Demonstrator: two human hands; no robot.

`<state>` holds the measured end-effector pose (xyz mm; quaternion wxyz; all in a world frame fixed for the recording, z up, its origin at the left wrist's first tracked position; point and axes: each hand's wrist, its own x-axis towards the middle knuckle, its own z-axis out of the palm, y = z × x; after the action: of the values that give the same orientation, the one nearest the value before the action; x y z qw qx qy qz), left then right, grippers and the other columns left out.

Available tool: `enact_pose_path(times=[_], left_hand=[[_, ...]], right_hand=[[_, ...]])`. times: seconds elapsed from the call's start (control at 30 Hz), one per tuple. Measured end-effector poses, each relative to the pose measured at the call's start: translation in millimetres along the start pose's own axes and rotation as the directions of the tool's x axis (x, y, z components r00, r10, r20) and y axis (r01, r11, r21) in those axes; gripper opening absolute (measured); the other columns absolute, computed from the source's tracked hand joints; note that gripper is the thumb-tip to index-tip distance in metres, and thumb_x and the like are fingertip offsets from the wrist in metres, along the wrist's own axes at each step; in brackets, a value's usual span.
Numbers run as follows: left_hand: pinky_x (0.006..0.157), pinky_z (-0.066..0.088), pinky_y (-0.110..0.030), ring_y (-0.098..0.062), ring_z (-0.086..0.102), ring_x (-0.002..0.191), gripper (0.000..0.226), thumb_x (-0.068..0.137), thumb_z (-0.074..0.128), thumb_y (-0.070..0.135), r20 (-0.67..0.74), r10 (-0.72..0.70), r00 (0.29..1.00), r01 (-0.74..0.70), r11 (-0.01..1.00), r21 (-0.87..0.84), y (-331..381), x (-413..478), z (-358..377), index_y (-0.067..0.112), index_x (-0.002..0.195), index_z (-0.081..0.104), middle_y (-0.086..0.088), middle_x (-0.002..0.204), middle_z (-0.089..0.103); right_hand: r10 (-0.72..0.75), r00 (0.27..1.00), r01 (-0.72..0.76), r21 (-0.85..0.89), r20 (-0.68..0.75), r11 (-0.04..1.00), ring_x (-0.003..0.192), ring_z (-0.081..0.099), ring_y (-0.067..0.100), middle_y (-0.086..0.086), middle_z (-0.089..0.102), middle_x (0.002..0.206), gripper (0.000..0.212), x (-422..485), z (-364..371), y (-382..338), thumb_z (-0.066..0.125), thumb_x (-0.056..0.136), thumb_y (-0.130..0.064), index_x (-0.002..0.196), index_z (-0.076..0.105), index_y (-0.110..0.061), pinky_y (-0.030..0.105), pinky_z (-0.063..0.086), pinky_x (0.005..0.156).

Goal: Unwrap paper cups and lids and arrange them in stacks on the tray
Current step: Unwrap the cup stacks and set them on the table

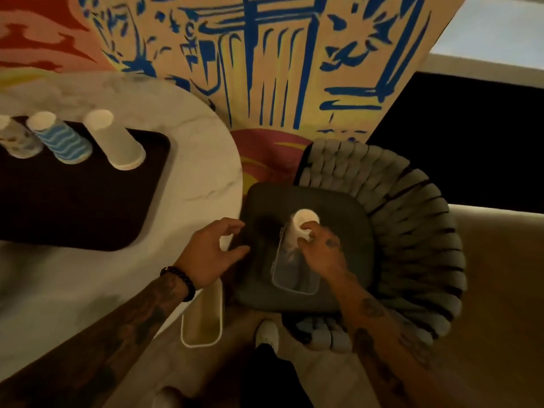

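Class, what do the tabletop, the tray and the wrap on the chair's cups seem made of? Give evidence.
Tabletop: polished marble or imitation, white with grey veins. Tray: dark, matt, material unclear. Wrap round cups: thin clear plastic, seat visible through it.

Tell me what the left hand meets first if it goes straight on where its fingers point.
Likely the wrapped cup stack on the chair cushion, which the right hand grips; depth is unclear.

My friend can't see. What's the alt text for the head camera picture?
A person's right hand grips the top of a plastic-wrapped stack of white cups standing on a chair cushion, while the left hand hovers open beside it. On the marble table, a dark tray holds a white stack, a blue-striped stack and a patterned stack of cups.
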<state>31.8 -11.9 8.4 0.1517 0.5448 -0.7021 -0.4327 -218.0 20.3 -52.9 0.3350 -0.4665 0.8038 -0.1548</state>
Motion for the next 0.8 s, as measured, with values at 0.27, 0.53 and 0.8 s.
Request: enact_pose_path(times=[0.27,0.53,0.8], left_hand=[[0.087,0.045,-0.015,0.0,0.061,0.107,0.034,0.085,0.076,0.03,-0.015,-0.164,0.986,0.164,0.986,-0.007,-11,2,13,0.032,0.116,0.064,0.016,0.113,0.066],[0.084,0.048,-0.016,0.001,0.063,0.099,0.026,0.087,0.074,0.03,-0.061,-0.195,0.979,0.197,0.98,0.019,-2,2,10,0.034,0.111,0.064,0.016,0.107,0.067],[0.08,0.048,-0.017,-0.002,0.062,0.098,0.035,0.087,0.072,0.036,-0.098,-0.15,0.984,0.149,0.989,-0.019,9,0,9,0.035,0.118,0.058,0.014,0.11,0.064]], right_hand=[[0.045,0.998,-0.039,-0.11,0.053,0.993,0.123,0.05,0.036,0.015,0.045,0.137,0.045,53,22,32,0.056,0.097,-0.03,0.142,0.047,-0.028,0.042,0.045,0.096],[-0.047,0.995,0.065,-0.228,0.087,0.971,0.107,0.057,0.036,0.02,0.055,0.123,0.029,63,20,43,0.049,0.102,-0.031,0.124,0.058,-0.014,0.036,0.045,0.083],[-0.304,0.953,0.301,-0.189,0.013,0.935,0.101,0.06,0.03,0.013,0.06,0.111,0.02,37,-51,-13,0.055,0.101,-0.027,0.115,0.062,-0.016,0.044,0.054,0.085]])
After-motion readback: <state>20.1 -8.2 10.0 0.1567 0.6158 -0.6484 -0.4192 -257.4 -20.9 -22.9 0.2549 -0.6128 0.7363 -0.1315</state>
